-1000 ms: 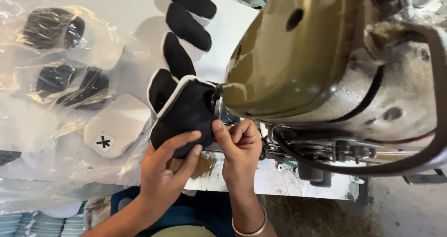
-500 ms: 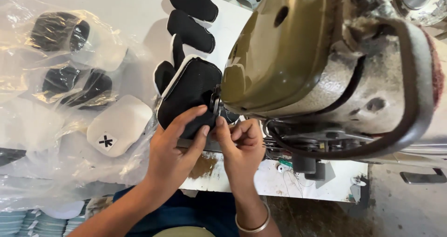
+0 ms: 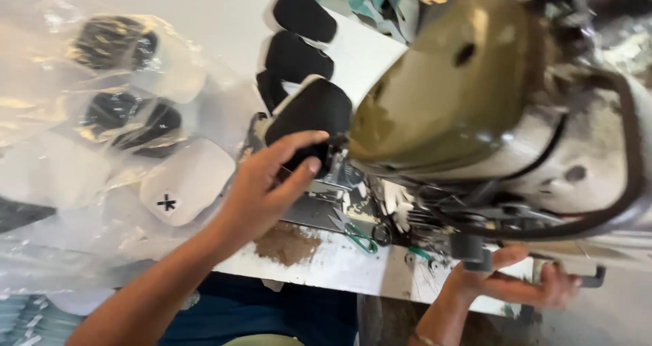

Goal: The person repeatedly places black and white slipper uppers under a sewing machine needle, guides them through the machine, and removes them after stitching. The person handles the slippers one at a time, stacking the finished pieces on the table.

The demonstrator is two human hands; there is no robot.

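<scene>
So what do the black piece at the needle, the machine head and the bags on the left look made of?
Black piece: soft matte fabric or foam, seemingly padded, with a white edge. Machine head: painted metal, olive, semi-gloss, catching light. Bags: thin clear plastic film, crinkled and glaring. Left hand touches the black piece.

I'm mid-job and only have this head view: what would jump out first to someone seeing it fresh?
The big olive-green sewing machine head fills the upper right. At its needle end, the left hand presses a black padded piece with white edging; more black pieces trail behind it across the white table. The right hand reaches under the machine's right side, and clear plastic bags of pieces lie at left.
</scene>
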